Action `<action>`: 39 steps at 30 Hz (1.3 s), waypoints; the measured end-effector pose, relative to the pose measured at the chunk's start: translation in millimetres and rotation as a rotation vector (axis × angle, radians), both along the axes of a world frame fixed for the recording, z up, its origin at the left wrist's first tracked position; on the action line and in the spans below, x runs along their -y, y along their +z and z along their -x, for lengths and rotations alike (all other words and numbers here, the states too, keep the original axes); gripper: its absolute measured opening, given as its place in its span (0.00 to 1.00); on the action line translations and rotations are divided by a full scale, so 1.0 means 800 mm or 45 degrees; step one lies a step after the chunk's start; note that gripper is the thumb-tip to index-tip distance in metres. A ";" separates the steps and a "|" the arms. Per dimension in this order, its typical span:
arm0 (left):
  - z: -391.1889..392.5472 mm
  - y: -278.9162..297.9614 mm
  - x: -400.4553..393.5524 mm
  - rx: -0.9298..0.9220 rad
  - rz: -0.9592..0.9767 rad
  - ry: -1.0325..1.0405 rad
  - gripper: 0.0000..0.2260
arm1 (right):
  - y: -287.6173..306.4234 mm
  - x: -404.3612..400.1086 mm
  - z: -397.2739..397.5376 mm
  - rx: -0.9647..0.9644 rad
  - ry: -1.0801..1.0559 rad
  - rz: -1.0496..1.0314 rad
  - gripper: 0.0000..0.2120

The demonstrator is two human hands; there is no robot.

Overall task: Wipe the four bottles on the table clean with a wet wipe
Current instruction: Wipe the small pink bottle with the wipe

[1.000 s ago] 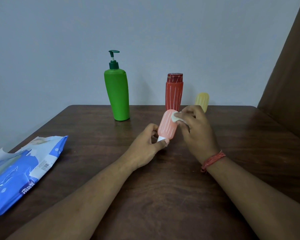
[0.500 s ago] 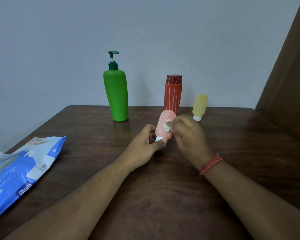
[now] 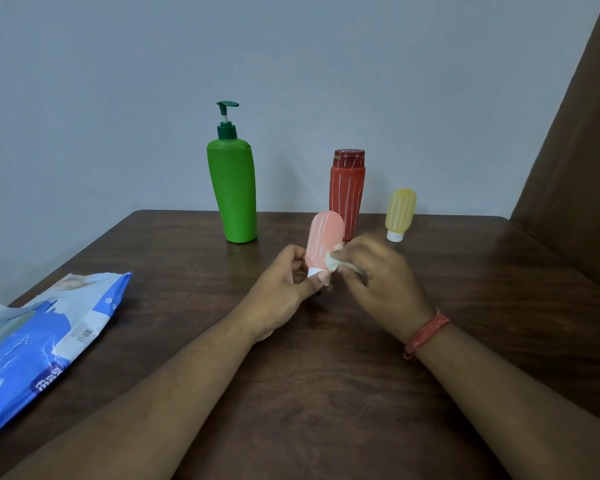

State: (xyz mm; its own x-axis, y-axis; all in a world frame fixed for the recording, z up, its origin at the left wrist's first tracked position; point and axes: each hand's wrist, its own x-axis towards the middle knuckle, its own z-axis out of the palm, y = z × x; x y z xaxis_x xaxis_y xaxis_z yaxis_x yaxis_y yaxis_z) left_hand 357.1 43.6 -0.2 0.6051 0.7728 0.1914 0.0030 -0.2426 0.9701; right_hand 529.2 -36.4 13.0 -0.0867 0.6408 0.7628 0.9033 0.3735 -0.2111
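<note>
Head view: the left hand (image 3: pixel 284 289) grips a small pink bottle (image 3: pixel 324 242) near its white cap, thumb and fingers curled round the lower end, so that the bottle stands cap-down and nearly upright just above the brown wooden table (image 3: pixel 326 393). The right hand (image 3: pixel 378 275) is blurred; its fingers are bunched and pinch a crumpled white wet wipe (image 3: pixel 334 260), which is pressed against the lower right side of the pink bottle. A red thread band (image 3: pixel 425 336) circles the right wrist. Behind the hands, near the far edge of the table, stand three other bottles: a tall green pump bottle (image 3: pixel 234 192) to the left, a red bottle (image 3: pixel 347 194) with pale stripes and a dark red cap just behind the pink one, and a small yellow bottle (image 3: pixel 400 213) resting cap-down to the right, well apart from the green one. A blue and white pack of wipes (image 3: pixel 39 344) lies at the left edge of the table, its top flap torn open. A pale grey wall rises behind the table, and a brown panel stands at the right.
</note>
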 end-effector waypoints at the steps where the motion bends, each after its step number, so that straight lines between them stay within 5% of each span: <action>1: 0.001 0.000 -0.001 0.034 0.025 0.011 0.13 | -0.002 0.000 0.004 0.047 0.055 0.024 0.08; 7: 0.001 0.003 0.001 -0.045 -0.033 -0.083 0.13 | 0.004 -0.003 -0.009 -0.166 -0.096 -0.093 0.08; 11: 0.001 0.002 0.000 -0.020 -0.032 -0.057 0.14 | -0.001 0.002 0.002 0.027 0.066 0.037 0.09; 17: -0.001 -0.002 0.000 -0.173 -0.166 -0.040 0.14 | 0.000 -0.005 -0.016 -0.118 -0.125 -0.034 0.10; 21: -0.003 -0.003 -0.001 -0.186 -0.226 0.054 0.09 | -0.005 -0.004 0.003 0.116 0.054 0.088 0.09; 26: -0.006 -0.002 0.002 -0.345 -0.338 0.176 0.11 | -0.001 -0.009 -0.023 -0.130 -0.245 -0.032 0.08; 31: -0.007 0.001 0.004 -0.410 -0.427 0.217 0.09 | -0.001 -0.002 0.012 0.188 -0.002 0.115 0.09; 36: -0.009 0.000 0.003 -0.434 -0.473 0.266 0.11 | 0.003 -0.012 -0.017 -0.076 -0.303 0.034 0.09; 39: -0.009 0.000 0.002 -0.429 -0.522 0.286 0.12 | 0.003 -0.006 0.000 0.020 -0.167 0.079 0.08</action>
